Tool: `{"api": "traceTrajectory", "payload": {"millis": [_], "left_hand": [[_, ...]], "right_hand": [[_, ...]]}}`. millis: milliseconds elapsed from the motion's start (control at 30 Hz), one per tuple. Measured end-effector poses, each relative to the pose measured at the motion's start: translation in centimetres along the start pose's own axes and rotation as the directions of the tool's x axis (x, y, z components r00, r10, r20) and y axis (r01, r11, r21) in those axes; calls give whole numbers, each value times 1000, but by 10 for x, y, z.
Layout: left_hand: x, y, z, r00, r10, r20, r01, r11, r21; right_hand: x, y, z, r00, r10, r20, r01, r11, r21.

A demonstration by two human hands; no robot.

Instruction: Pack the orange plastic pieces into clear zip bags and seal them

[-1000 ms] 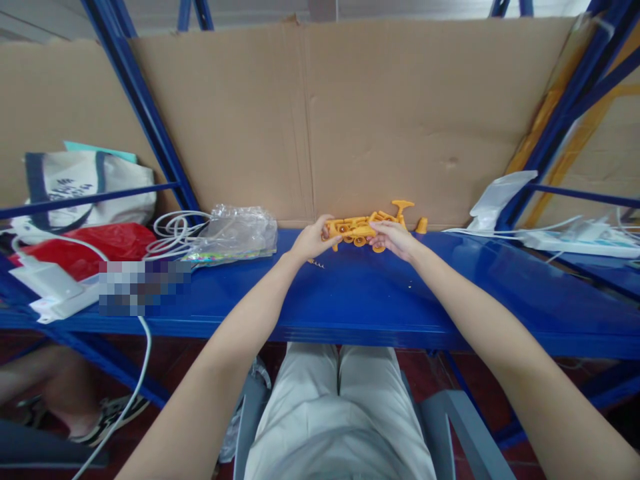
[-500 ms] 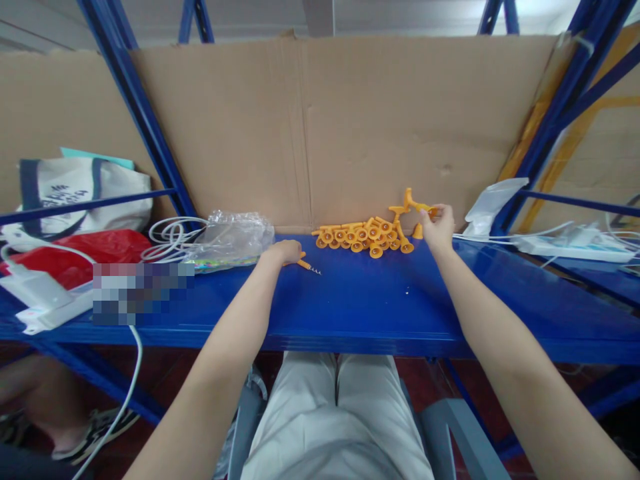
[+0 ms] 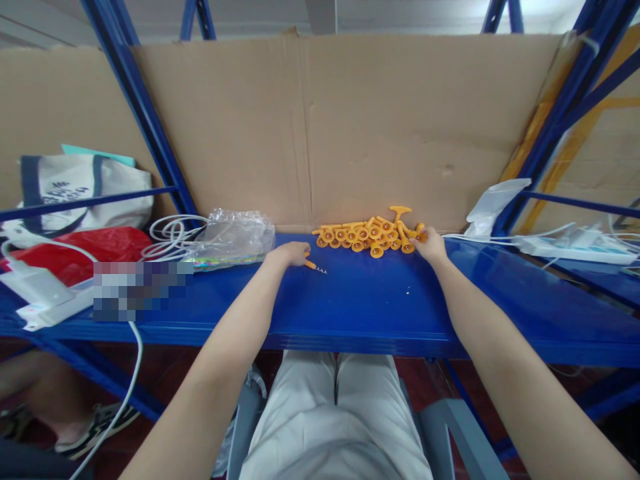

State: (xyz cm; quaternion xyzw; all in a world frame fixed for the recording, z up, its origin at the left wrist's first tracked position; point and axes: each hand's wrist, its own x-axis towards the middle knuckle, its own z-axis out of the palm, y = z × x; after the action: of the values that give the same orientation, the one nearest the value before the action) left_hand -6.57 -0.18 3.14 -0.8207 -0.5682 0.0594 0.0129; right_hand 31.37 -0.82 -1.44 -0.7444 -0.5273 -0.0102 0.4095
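Note:
A heap of orange plastic pieces [image 3: 367, 235] lies on the blue metal shelf [image 3: 360, 300] against the cardboard backing. My right hand [image 3: 430, 244] rests at the heap's right end, its fingers closed on one orange piece [image 3: 421, 234]. My left hand [image 3: 290, 253] sits on the shelf to the left of the heap, fingers curled on a small orange-handled corkscrew [image 3: 316, 267] whose metal spiral sticks out to the right.
A crumpled clear plastic bag [image 3: 235, 235] and coiled white cable [image 3: 173, 235] lie left of my hand. A red bag [image 3: 95, 245], a tote bag [image 3: 75, 190] and white boxes [image 3: 40, 290] sit at far left. A power strip [image 3: 575, 250] and white pouch [image 3: 495, 199] lie right. Another person's foot [image 3: 95, 420] shows below.
A second ago both hands held the orange bundle above the shelf. It now lies against the cardboard. My left hand moved left onto the corkscrew; my right hand lifted a piece, then lowered it to the heap.

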Motion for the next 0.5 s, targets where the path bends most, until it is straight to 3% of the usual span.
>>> {"api": "traceTrajectory", "payload": {"millis": [167, 367, 500], "left_hand": [[2, -1, 3, 1000, 6, -19, -5, 1000, 18], [1, 0, 3, 1000, 11, -17, -10, 1000, 3], [3, -2, 4, 999, 32, -25, -32, 999, 20]], "right_hand": [[8, 11, 3, 999, -22, 43, 17, 994, 106], [27, 31, 2, 992, 112, -55, -101, 978, 180], [41, 44, 0, 988, 127, -86, -117, 987, 113]]}}
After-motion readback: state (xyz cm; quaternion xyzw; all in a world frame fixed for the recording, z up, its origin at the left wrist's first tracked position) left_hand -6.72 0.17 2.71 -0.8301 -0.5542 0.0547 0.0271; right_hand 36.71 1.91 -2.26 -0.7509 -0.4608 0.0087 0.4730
